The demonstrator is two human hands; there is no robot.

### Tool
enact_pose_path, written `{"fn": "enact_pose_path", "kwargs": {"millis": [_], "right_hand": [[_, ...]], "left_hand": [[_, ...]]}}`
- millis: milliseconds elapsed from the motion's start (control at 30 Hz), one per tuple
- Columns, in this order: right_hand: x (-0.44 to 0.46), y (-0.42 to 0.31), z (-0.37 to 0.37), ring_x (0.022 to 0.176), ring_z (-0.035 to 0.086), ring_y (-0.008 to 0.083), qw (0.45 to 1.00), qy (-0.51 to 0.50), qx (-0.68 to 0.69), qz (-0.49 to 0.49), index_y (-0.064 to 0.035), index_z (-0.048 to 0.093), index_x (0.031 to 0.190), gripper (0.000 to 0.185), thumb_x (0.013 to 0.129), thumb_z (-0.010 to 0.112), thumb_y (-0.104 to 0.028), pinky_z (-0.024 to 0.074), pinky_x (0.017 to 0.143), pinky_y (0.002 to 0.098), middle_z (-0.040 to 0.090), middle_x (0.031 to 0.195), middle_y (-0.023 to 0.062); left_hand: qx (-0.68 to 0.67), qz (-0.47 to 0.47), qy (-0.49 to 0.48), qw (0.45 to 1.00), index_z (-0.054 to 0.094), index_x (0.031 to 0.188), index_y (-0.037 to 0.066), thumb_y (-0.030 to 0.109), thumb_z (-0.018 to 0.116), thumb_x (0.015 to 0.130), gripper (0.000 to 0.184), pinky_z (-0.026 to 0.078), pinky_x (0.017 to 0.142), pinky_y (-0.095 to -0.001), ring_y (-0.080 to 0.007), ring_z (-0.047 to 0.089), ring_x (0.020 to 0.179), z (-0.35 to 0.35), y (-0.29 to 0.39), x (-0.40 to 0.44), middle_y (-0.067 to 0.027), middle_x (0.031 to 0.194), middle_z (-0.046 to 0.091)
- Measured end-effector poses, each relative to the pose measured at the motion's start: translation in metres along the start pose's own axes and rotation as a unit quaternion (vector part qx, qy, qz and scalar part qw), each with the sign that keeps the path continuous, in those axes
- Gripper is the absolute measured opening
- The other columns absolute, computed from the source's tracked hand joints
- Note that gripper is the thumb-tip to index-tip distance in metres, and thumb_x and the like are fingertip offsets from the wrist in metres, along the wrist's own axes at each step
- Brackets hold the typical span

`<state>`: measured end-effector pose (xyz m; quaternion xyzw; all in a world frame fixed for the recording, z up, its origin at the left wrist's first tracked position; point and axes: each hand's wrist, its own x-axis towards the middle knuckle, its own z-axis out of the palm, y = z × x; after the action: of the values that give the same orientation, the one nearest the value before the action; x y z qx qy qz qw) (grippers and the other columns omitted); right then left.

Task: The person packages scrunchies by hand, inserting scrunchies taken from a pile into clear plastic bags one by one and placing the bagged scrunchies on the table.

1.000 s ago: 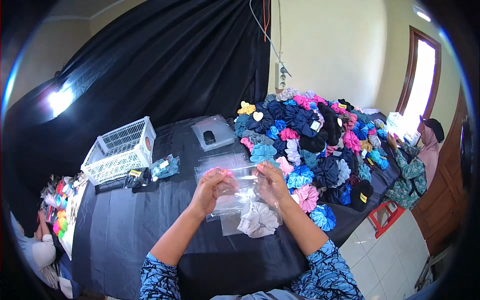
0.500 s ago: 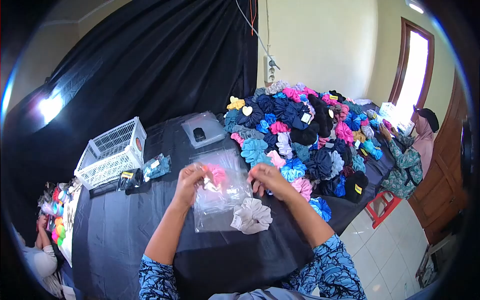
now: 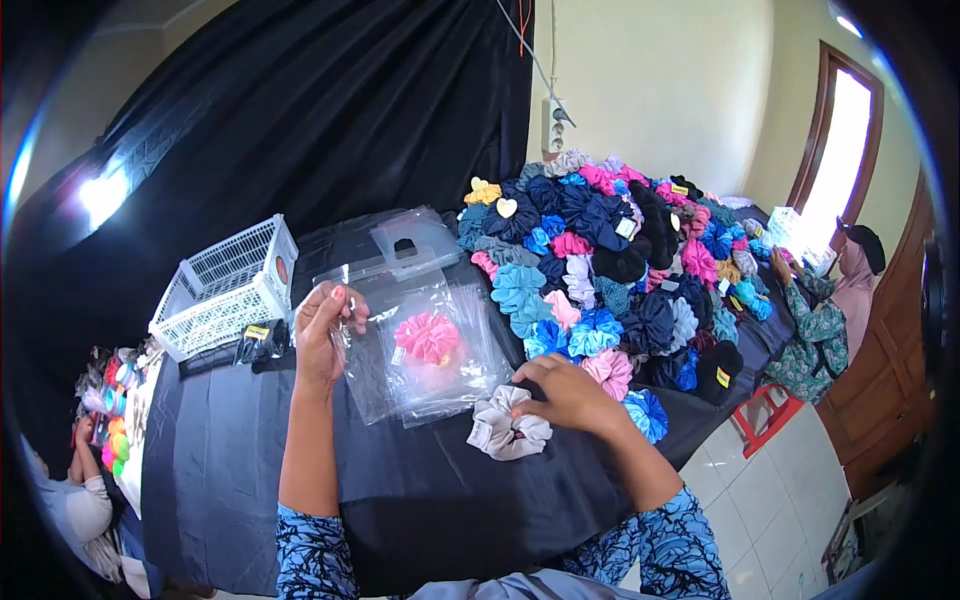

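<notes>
My left hand (image 3: 328,318) pinches the edge of a clear plastic bag (image 3: 370,385), held up over other clear bags on the black cloth. A pink scrunchie (image 3: 427,338) with a white tag shows among the bags, to the right of that hand. My right hand (image 3: 565,392) rests its fingers on the upper right edge of a light grey scrunchie (image 3: 492,415), thumb and fingers curved over it. The grey scrunchie lies on the cloth with a white tag at its left. A large heap of scrunchies (image 3: 640,260) is beyond my right hand.
A white plastic basket (image 3: 225,290) stands at the left, beside a packed black item (image 3: 262,342). A black object (image 3: 404,246) lies behind the bags. One person (image 3: 835,310) is at the right near a red stool (image 3: 768,420); another (image 3: 75,500) sits at the far left.
My left hand has moved left and up with a clear bag, its fingers no longer over the pink scrunchie. My right hand has come down onto the grey scrunchie.
</notes>
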<state>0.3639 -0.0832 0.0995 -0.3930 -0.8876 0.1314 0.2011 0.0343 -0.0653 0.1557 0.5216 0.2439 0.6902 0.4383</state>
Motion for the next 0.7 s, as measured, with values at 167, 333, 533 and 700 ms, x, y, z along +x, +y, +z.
{"fn": "enact_pose_path", "kwargs": {"millis": [167,333,533,700], "right_hand": [[-0.003,-0.022,0.001,0.092,0.055,0.0290,0.986,0.034,0.041,-0.159,-0.0049,0.063,0.094,0.026,0.071,0.072,-0.014,0.0429,0.083,0.0376,0.060,0.094,0.0095],[0.000,-0.029,0.017,0.089,0.056,0.0285,0.980,0.007,0.048,-0.192,-0.0046,0.063,0.089,0.023,0.071,0.072,-0.014,0.0457,0.079,0.0361,0.058,0.088,0.0094],[-0.003,-0.048,0.047,0.090,0.059,0.0304,0.993,0.004,-0.009,-0.119,-0.0033,0.060,0.095,0.035,0.074,0.071,-0.028,0.0492,0.075,0.0390,0.056,0.091,0.0134],[-0.001,-0.039,0.065,0.088,0.059,0.0341,0.992,0.010,-0.036,-0.118,-0.0016,0.059,0.095,0.036,0.074,0.071,-0.028,0.0496,0.075,0.0419,0.055,0.092,0.0170]], "left_hand": [[-0.008,0.025,0.004,1.000,0.047,0.071,0.006,0.018,0.052,0.094,0.026,0.046,0.054,-0.0235,-0.0136,0.055,0.059,-0.009,0.005,0.003,-0.0116,0.075,0.061],[-0.014,0.002,0.060,0.998,0.044,0.070,0.008,0.016,0.050,0.094,0.026,0.047,0.053,-0.0241,-0.0137,0.056,0.059,-0.005,0.011,0.001,-0.0119,0.076,0.061],[-0.039,0.007,0.033,0.999,0.043,0.069,0.008,0.016,0.051,0.093,0.026,0.048,0.052,-0.0262,-0.0158,0.057,0.058,-0.010,0.002,0.002,-0.0131,0.075,0.061],[-0.037,0.009,0.021,0.999,0.043,0.069,0.008,0.015,0.051,0.093,0.027,0.048,0.052,-0.0268,-0.0166,0.057,0.059,-0.014,0.002,0.004,-0.0134,0.076,0.060]]}}
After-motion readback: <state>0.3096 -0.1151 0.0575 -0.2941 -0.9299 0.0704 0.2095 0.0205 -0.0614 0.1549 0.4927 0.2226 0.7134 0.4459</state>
